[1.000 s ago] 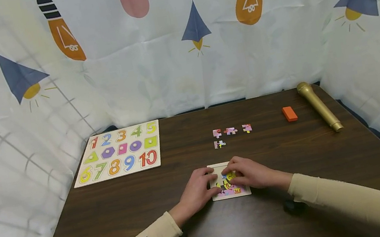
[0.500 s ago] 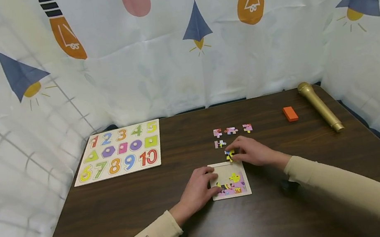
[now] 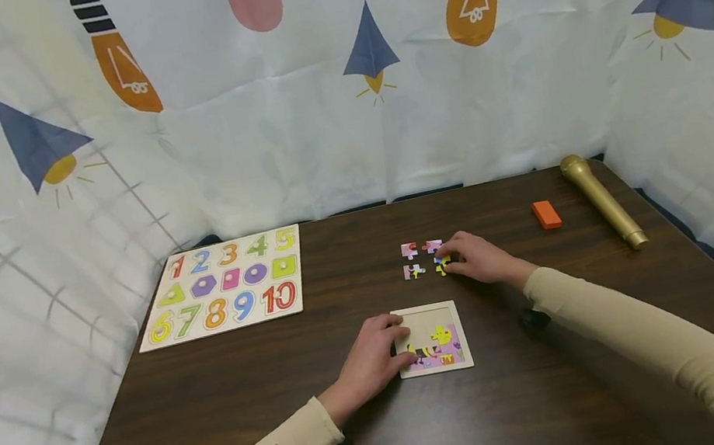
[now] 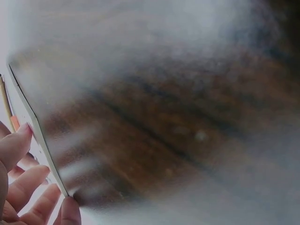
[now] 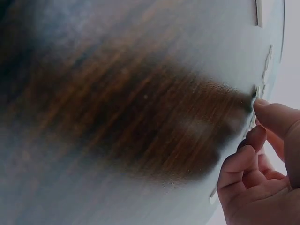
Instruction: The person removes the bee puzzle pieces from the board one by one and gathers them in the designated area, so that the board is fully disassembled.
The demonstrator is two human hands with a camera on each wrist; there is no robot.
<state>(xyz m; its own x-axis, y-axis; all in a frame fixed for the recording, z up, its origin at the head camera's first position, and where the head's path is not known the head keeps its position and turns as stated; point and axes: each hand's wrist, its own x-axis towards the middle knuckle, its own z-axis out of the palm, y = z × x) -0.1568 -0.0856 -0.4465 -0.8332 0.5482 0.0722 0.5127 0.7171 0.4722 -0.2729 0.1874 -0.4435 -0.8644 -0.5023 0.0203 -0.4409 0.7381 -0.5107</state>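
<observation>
My left hand (image 3: pixel 376 353) holds the left side of a small wooden jigsaw tray (image 3: pixel 463 331), thumb and fingertips over its edge. In the tray's lower part lie several joined pieces with a yellow and pink picture. Beyond it my right hand (image 3: pixel 482 258) pinches a yellow and blue jigsaw piece (image 3: pixel 441 267) between thumb and finger, at the tabletop beside the loose pieces. Nearby lie a pink piece (image 3: pixel 409 251), a second pink piece (image 3: pixel 432 246) and a white-and-pink piece (image 3: pixel 413 271). In the right wrist view, the fingers (image 5: pixel 276 115) partly hide the piece.
A number and shape puzzle board (image 3: pixel 219 286) lies at the back left. An orange block (image 3: pixel 546 214) and a gold microphone (image 3: pixel 602 201) lie at the back right. A printed white curtain (image 3: pixel 314 135) encloses the dark wooden table (image 3: pixel 217 403).
My right hand has lifted the yellow and blue piece out of the tray and carried it away to the loose pieces, covering one at the right. My left hand stays on the tray.
</observation>
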